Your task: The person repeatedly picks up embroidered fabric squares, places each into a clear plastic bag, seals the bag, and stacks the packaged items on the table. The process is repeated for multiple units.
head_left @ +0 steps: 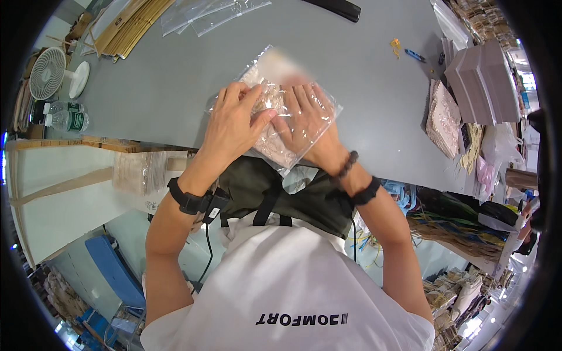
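A clear plastic bag (278, 65) holding a pale pink, lacy item (270, 142) lies near the desk's front edge. My left hand (233, 121) grips the bag's left side, fingers bent over it and thumb on its middle. My right hand (303, 117) shows through the clear film on the right half, fingers stretched out against the pink item; whether it is wholly inside the bag is unclear.
The grey desk (164, 88) carries a white fan (48, 73), water bottles (69, 120), gold strips (123, 29) and plastic sleeves (199, 14). At right are paper stacks (480, 82), pink pieces (442, 117) and a blue tool (414, 55).
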